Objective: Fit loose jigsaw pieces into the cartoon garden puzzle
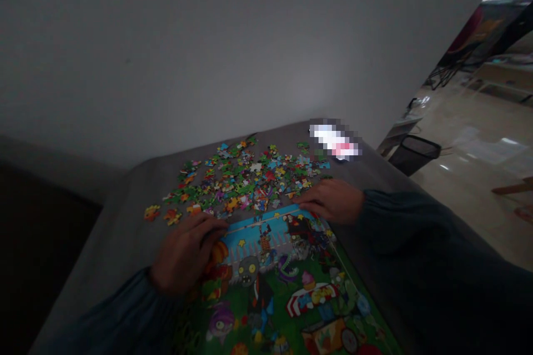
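Observation:
Loose jigsaw pieces (245, 177) in many colours lie scattered in a wide heap on a grey padded surface (125, 222). Below the heap is a colourful cartoon puzzle picture (278, 283), either assembled or printed; I cannot tell which. My left hand (187, 252) rests at its upper left edge, fingers curled, and they hide whatever may lie under them. My right hand (328, 201) lies with fingers extended on the picture's top right edge, close to the loose pieces. A few stray pieces (163, 213) sit left of the heap.
A pixelated white and pink object (335, 141) lies at the surface's far edge, against a grey wall (208, 50). To the right, beyond the surface, a black wastebasket (414, 154) stands on a shiny floor (470, 144).

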